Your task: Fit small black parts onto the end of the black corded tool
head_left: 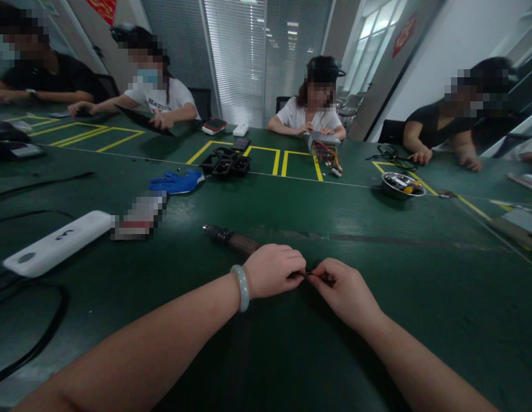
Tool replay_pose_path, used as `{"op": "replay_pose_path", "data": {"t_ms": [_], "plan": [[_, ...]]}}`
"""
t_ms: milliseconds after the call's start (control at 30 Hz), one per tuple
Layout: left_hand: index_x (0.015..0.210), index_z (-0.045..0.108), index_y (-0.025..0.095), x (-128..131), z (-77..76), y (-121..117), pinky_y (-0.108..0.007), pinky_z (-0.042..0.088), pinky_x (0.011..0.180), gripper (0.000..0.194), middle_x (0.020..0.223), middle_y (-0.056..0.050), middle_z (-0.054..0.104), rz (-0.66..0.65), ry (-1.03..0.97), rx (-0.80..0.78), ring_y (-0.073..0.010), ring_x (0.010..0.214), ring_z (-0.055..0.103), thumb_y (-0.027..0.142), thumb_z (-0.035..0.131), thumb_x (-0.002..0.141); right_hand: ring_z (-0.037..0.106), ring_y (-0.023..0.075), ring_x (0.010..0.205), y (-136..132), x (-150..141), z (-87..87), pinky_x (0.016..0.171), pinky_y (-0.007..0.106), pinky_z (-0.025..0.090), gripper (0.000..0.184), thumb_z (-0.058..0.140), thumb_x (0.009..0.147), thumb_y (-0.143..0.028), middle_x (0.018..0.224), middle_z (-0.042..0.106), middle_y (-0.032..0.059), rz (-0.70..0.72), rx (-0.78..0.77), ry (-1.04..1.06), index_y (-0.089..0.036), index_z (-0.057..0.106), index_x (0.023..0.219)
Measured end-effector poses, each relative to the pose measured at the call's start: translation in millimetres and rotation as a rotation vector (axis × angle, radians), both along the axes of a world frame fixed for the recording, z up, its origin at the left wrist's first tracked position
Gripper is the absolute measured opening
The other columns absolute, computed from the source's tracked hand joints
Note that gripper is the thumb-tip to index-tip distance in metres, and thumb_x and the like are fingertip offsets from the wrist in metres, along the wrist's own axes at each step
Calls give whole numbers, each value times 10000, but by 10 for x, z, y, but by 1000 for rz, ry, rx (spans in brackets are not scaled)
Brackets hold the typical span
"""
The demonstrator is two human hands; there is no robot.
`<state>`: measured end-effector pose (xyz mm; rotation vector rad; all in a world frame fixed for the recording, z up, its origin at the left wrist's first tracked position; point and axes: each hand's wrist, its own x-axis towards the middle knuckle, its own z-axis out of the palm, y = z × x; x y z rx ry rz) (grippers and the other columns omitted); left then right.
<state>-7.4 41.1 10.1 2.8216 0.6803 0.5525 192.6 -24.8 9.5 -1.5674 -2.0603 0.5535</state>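
Note:
My left hand (277,270), with a pale green bangle at the wrist, is closed in a pinch over the table. Facing it, my right hand (344,289) pinches too, and the fingertips of both hands nearly meet. Between them shows a small dark thing (308,273), mostly covered by the fingers; its kind cannot be made out. Just behind my left hand lies an electric screwdriver (234,240) with a brown grip, its tip pointing left. Its rear end is hidden by my left hand.
On the green table (420,297) a white power strip (58,243) and black cables lie left. Farther off are a blue glove (175,182), black plastic parts (225,163), a metal bowl (402,186) of small items and a power supply (324,143) before a co-worker. Several people sit opposite.

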Motion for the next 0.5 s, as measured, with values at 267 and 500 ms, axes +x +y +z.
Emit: {"op": "replay_pose_path", "data": {"t_ms": [267, 500], "plan": [[917, 647, 194, -2, 8, 16, -289, 477, 808, 122, 922, -13, 676, -19, -4, -24, -149, 881, 617, 276, 567, 876, 553, 137, 713, 9, 0, -18, 639, 263, 410, 75, 600, 852, -231, 792, 607, -2, 14, 12, 24, -217, 611, 779], [954, 660, 212, -14, -44, 48, -305, 480, 881, 135, 989, -12, 686, -43, -7, -34, -153, 935, 629, 288, 586, 871, 552, 120, 709, 29, 41, -33, 645, 247, 397, 76, 652, 825, -247, 753, 619, -18, -26, -1, 72, -212, 643, 759]]}}
